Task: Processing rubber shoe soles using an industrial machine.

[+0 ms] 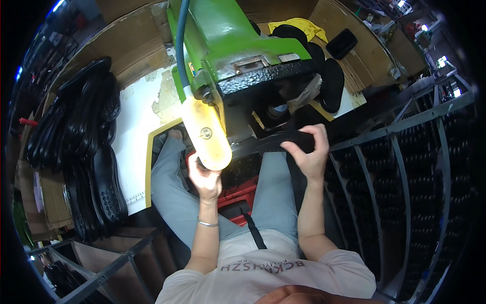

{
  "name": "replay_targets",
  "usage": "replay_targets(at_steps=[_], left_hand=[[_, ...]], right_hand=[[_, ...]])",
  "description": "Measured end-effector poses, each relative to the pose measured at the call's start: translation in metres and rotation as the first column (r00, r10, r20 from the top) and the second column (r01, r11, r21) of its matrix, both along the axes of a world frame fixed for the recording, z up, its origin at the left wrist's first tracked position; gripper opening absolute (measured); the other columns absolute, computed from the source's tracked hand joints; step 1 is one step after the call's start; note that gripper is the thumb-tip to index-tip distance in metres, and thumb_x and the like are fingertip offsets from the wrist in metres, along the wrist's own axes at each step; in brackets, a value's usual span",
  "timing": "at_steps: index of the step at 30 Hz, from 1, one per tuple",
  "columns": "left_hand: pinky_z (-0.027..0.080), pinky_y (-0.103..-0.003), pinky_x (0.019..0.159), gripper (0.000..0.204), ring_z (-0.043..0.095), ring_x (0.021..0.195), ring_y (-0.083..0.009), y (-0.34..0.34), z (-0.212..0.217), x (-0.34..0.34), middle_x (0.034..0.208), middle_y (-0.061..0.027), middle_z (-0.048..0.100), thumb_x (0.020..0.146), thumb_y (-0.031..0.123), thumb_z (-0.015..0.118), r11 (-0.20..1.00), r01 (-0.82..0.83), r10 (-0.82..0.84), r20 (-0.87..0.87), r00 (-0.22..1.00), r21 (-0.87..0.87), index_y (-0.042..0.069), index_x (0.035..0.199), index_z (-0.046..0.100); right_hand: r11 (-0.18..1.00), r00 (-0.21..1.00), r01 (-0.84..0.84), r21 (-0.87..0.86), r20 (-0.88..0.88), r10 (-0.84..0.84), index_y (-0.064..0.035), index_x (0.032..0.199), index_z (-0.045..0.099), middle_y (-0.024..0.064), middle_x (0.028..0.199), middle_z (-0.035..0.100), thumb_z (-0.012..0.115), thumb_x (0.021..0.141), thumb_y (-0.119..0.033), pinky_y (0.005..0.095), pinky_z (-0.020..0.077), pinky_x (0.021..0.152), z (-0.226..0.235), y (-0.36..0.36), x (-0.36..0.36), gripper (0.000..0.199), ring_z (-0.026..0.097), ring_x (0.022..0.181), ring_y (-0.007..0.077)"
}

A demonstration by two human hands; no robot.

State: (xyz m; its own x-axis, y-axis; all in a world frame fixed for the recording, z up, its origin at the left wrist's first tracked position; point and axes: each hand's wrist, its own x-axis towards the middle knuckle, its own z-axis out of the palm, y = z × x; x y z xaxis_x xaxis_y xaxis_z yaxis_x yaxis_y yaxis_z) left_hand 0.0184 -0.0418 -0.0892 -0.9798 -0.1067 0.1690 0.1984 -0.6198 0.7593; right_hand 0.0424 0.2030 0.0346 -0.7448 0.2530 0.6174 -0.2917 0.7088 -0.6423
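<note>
A black shoe sole [268, 142] is held edge-on in front of the green machine [243, 40], just under its dark working head. My right hand [315, 154] pinches the sole's right end between thumb and fingers. Close to the sole's other end, my left hand [205, 180] is curled, its fingertips partly covered by the yellow lamp [205, 131]. The lamp also hides where that hand meets the sole. Beside the sole, a small round metal part [277, 110] shows below the machine's head.
Black soles [83, 111] lie heaped on the white tabletop [136, 106] at left. More soles [331, 86] sit right of the machine, near a yellow cloth [301, 28]. Cardboard walls [136, 38] stand behind. A metal rack [395, 137] packed with dark items flanks my right side.
</note>
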Motion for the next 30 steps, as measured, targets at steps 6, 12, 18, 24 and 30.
replay_targets(at_steps=[6,12,18,24,30], left_hand=[[0.051,-0.051,0.09,0.068,0.057,0.106,-0.0314,-0.071,-0.01,0.019,0.118,-0.0144,0.051,0.076,0.01,0.078,0.988,-0.156,0.156,-0.001,0.988,0.006,0.008,0.13,0.037],[0.052,-0.052,0.088,0.027,0.063,0.095,-0.0345,-0.012,0.058,0.052,0.091,-0.0133,0.063,0.065,-0.007,0.064,0.665,-0.244,-0.314,-0.561,0.766,-0.706,0.004,0.088,0.056],[0.026,-0.053,0.109,0.068,0.038,0.13,-0.0393,-0.063,0.087,0.034,0.136,-0.0198,0.045,0.07,0.015,0.081,-0.014,-0.518,-0.142,-0.511,0.848,-0.855,0.004,0.13,0.049],[0.023,-0.052,0.113,0.099,0.024,0.139,-0.0395,-0.245,0.094,0.051,0.145,-0.0182,0.037,0.057,0.01,0.086,-0.721,0.24,0.505,-0.255,0.824,-0.65,0.004,0.141,0.034],[0.019,-0.053,0.115,0.081,0.039,0.132,-0.029,-0.266,0.077,0.08,0.132,-0.0117,0.05,0.056,0.007,0.084,-0.755,0.134,0.392,-0.279,0.877,-0.642,0.008,0.131,0.051]], right_hand=[[0.987,0.992,-0.116,-0.112,-0.069,0.109,-0.0032,0.111,0.055,0.0149,0.107,0.051,0.087,0.061,-0.02,0.0409,0.0394,0.091,-0.024,-0.058,-0.014,0.062,0.049,0.103,0.032],[-0.035,0.842,0.049,-0.998,0.022,0.54,-0.0021,0.134,0.043,0.009,0.123,0.052,0.067,0.081,-0.007,0.0346,0.0386,0.101,-0.048,-0.088,0.045,0.059,0.048,0.117,0.019],[0.541,0.995,-0.005,-0.841,0.049,0.086,0.0089,0.145,0.023,0.017,0.138,0.046,0.057,0.076,0.004,0.0289,0.0437,0.097,0.002,0.041,0.043,0.078,0.054,0.116,0.0197],[0.838,0.954,0.293,-0.461,0.204,-0.221,0.0055,0.137,0.042,0.0173,0.126,0.057,0.051,0.076,0.005,0.0297,0.0423,0.095,-0.039,0.239,-0.078,0.061,0.056,0.112,0.0222],[0.623,0.947,0.31,-0.719,0.295,-0.13,0.0077,0.126,0.053,0.0149,0.112,0.064,0.063,0.087,-0.009,0.0306,0.0468,0.087,-0.095,0.259,-0.102,0.044,0.061,0.101,0.0207]])
